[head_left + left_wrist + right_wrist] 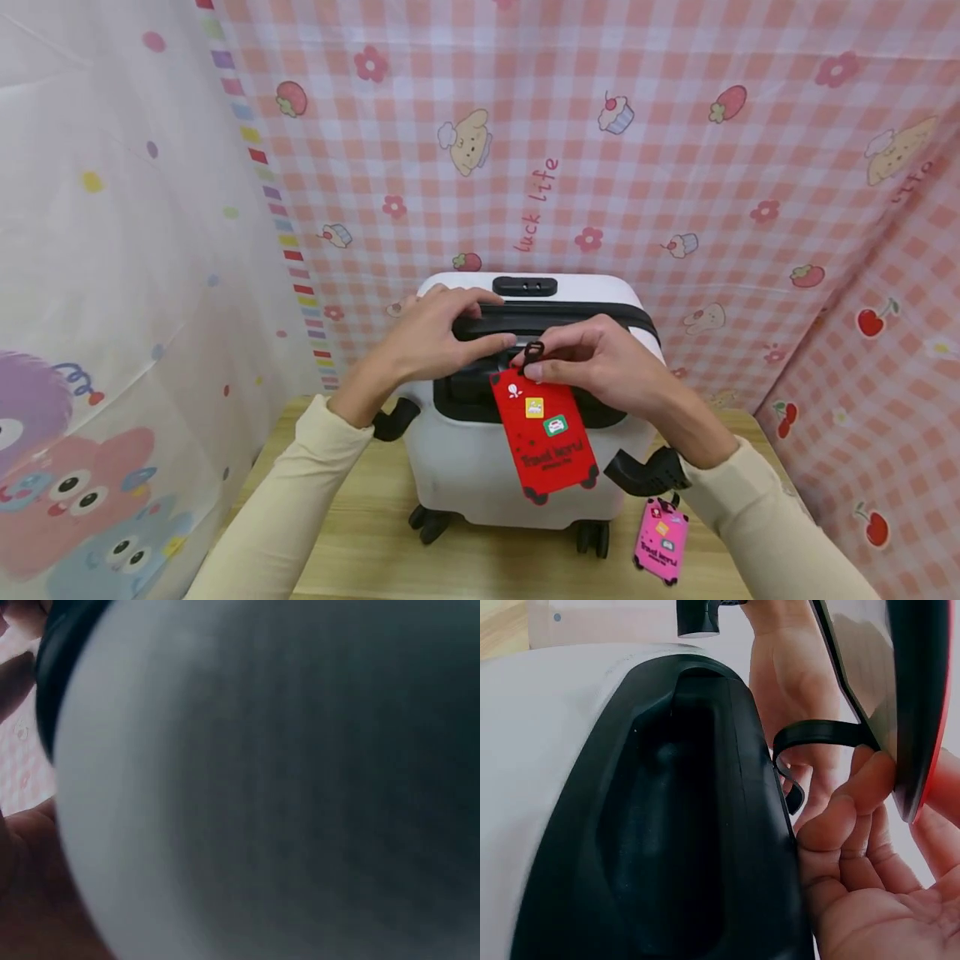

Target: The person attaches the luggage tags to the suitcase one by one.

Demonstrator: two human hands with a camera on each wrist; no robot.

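Observation:
A white suitcase (517,492) with a black handle recess stands upright. My right hand (611,362) pinches the top of a red luggage tag (546,442) by its black strap (533,353), in front of the recess. In the right wrist view the strap (817,733) loops beside the black handle (754,802), and the right hand's fingers (870,780) hold the tag's edge. My left hand (442,333) lies over the left end of the handle, fingers extended, its thumb near the strap. The suitcase (150,787) fills most of the left wrist view, blurred.
A pink luggage tag (662,542) lies on the wooden surface (360,533) right of the suitcase. A combination lock (525,287) sits on the suitcase top. Patterned curtains (600,167) hang behind and at both sides. Black wrist mounts are on both forearms.

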